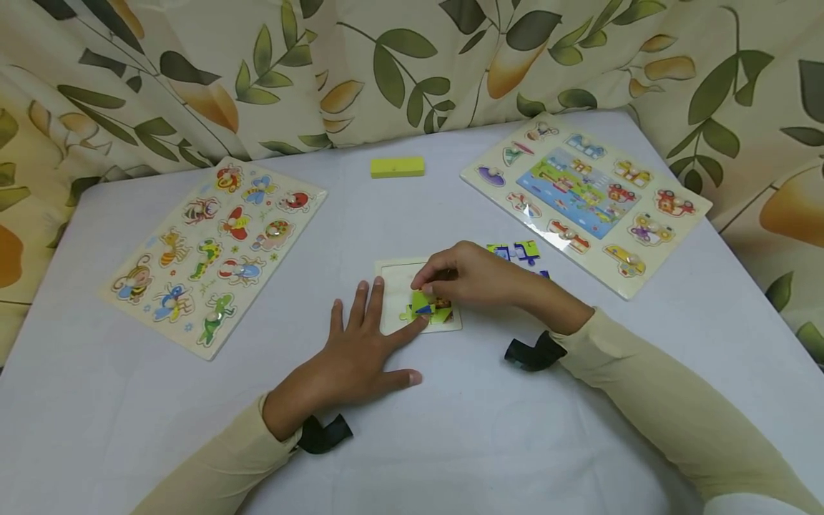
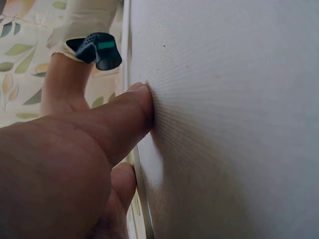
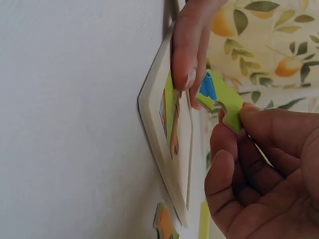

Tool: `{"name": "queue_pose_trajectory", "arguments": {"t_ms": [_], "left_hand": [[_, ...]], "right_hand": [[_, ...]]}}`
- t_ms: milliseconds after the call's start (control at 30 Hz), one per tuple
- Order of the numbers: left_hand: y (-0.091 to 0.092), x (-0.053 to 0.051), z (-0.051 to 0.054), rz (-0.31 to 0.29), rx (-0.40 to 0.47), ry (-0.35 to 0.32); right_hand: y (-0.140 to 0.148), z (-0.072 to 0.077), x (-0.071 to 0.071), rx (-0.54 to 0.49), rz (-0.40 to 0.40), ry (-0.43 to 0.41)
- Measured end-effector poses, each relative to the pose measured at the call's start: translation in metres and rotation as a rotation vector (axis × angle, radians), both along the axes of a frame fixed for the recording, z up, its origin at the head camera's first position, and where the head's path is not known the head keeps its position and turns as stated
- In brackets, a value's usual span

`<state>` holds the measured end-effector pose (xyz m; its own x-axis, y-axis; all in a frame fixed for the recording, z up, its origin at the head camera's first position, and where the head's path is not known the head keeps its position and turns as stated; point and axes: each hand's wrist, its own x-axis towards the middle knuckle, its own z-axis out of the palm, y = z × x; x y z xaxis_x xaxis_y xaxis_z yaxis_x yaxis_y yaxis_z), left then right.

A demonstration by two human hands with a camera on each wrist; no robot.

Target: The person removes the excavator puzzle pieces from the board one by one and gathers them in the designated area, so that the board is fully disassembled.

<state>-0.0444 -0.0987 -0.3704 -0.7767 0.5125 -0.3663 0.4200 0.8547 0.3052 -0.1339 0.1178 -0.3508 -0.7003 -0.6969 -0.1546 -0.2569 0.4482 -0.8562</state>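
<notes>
My right hand [image 1: 479, 275] pinches a light green jigsaw piece [image 3: 222, 99] with a blue patch. In the right wrist view the piece is tilted and held just off a small white puzzle tray [image 3: 149, 99]. My left hand [image 1: 350, 361] lies spread beside the tray, its index fingertip resting on the pieces at the tray's near side. In the left wrist view, the left thumb [image 2: 127, 109] touches the white cloth. Some fitted green and brown pieces [image 1: 443, 313] lie in the tray, partly hidden by the hands.
Several loose blue and green jigsaw pieces [image 1: 524, 252] lie behind the right wrist. An insect puzzle board [image 1: 247, 193] lies at left, a vehicle puzzle board [image 1: 650, 265] at right. Toward the back sits a yellow-green block [image 1: 397, 167]. A leaf-patterned curtain [image 1: 399, 64] hangs behind the table.
</notes>
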Motion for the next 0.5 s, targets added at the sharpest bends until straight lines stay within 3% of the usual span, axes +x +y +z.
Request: {"name": "queue_pose_trajectory", "arguments": {"t_ms": [500], "left_hand": [[0.000, 0.001, -0.001, 0.008, 0.018, -0.002]], "right_hand": [[0.032, -0.001, -0.001, 0.030, 0.006, 0.042]]}}
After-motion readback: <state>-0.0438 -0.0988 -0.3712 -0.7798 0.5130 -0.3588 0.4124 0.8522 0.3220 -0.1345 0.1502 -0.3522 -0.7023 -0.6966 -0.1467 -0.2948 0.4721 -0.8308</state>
